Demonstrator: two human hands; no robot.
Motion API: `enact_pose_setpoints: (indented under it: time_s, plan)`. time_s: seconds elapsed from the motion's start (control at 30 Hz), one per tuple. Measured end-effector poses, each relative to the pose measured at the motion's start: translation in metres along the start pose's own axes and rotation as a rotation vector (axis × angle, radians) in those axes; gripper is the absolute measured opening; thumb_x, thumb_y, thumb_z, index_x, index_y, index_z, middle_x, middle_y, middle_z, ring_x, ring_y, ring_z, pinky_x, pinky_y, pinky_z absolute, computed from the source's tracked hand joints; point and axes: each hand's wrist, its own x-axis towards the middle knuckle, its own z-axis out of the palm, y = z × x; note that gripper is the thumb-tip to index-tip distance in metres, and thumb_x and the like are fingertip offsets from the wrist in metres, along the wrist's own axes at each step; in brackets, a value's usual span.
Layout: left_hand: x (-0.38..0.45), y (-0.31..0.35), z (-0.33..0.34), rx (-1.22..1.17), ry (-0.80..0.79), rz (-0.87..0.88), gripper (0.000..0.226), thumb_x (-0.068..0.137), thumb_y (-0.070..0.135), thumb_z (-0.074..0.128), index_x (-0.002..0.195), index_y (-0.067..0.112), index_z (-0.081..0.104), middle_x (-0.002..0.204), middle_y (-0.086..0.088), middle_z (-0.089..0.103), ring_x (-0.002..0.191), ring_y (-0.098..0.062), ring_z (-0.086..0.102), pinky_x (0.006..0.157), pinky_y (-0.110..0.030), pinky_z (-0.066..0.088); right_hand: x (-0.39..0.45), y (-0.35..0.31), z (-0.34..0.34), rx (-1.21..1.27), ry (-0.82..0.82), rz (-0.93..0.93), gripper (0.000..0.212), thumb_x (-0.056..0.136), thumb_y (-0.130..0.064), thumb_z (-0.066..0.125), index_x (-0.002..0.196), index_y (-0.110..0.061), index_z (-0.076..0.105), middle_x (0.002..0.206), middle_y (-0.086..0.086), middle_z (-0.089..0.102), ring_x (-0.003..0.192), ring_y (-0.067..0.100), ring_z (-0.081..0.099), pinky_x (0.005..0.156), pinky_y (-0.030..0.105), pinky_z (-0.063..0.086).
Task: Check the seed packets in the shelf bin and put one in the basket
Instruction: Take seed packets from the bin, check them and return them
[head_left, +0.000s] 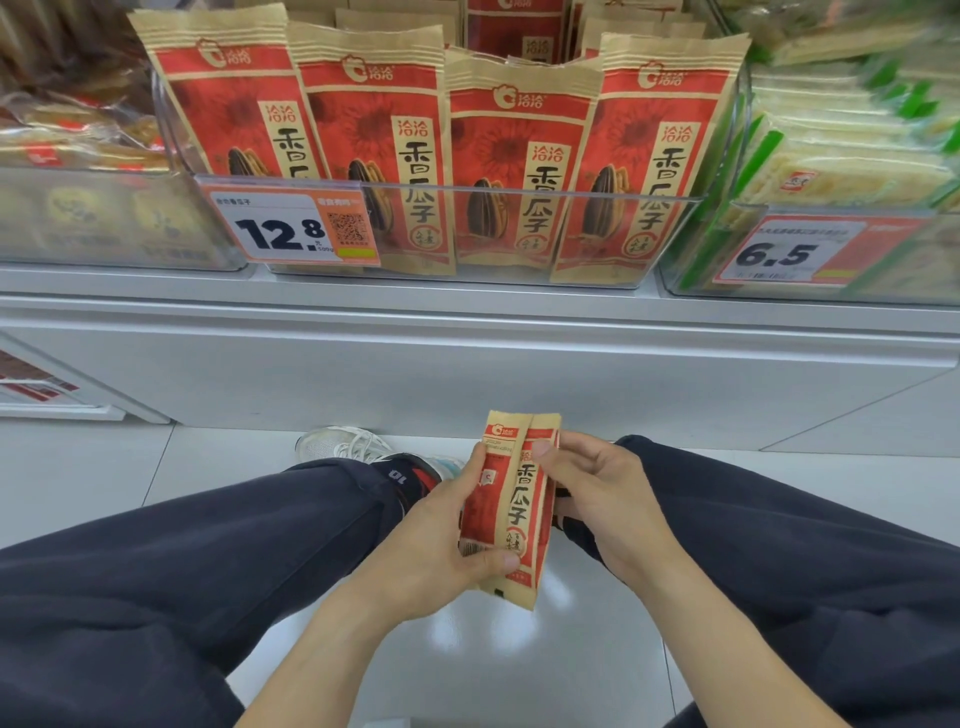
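green-edged packs (852, 156) — blurred, print unreadable | rear seed packets (511, 31) — cut off by top edge

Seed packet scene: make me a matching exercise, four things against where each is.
Things:
1. held seed packet
2. 12.8 price tag
3. 6.5 price tag
4. white sneaker

Places:
A. on the floor under the shelf
B. front of the green-packet bin
C. between both hands
D. front of the seed packet bin

Pairs: 1-C, 2-D, 3-B, 4-A
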Motion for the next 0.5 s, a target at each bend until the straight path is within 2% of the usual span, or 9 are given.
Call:
enact_pose_setpoints:
  time_s: [0.1,0.17,0.27,0.37,0.5]
  plan:
    - [0.001,-0.005,-0.001,0.06,0.017,-0.021,0.107,0.084,0.027,0.081,0.154,0.054,0.005,0.133,0.012,0.053,0.112,0.0,0.063,0.093,-0.026,0.057,0.001,0.001,-0.002,-0.214,-0.174,0.054,0.066,0.081,-0.009,0.084,0.136,-0.029,0.054,0.111,-0.002,0.077,0.098,0.021,0.076,0.091,0.051,0.06]
    - [0.001,-0.007,-0.002,0.133,0.012,-0.024,0.111,0.084,0.03,0.08,0.156,0.051,-0.002,0.134,0.014,0.05,0.114,0.002,0.06,0.096,-0.022,0.054,0.0,0.002,-0.001,-0.319,-0.248,0.078,0.085,0.077,-0.001,0.086,0.141,-0.037,0.044,0.116,-0.004,0.074,0.097,0.019,0.076,0.086,0.047,0.062]
    - [0.0,-0.005,0.0,0.143,-0.015,-0.039,0.117,0.081,0.028,0.081,0.155,0.052,-0.007,0.13,0.016,0.048,0.111,0.003,0.06,0.092,-0.016,0.053,-0.001,0.0,-0.002,-0.4,-0.256,0.052,0.093,0.077,0.0,0.086,0.146,-0.04,0.037,0.118,-0.009,0.071,0.095,0.015,0.076,0.082,0.038,0.064]
    - [0.001,-0.002,0.001,0.096,-0.018,-0.046,0.12,0.076,0.023,0.082,0.155,0.052,-0.004,0.127,0.015,0.054,0.107,0.003,0.063,0.093,-0.023,0.056,-0.001,-0.003,-0.004,-0.383,-0.276,0.024,0.1,0.077,-0.001,0.086,0.152,-0.038,0.032,0.116,-0.007,0.073,0.095,0.016,0.076,0.078,0.033,0.063]
    - [0.0,0.001,0.0,0.011,-0.04,-0.067,0.115,0.081,0.009,0.079,0.153,0.053,0.001,0.112,0.019,0.065,0.097,-0.002,0.069,0.088,-0.027,0.059,-0.002,-0.008,-0.006,-0.419,-0.299,-0.008,0.101,0.078,-0.005,0.087,0.154,-0.037,0.029,0.116,-0.008,0.073,0.098,0.012,0.075,0.077,0.028,0.062]
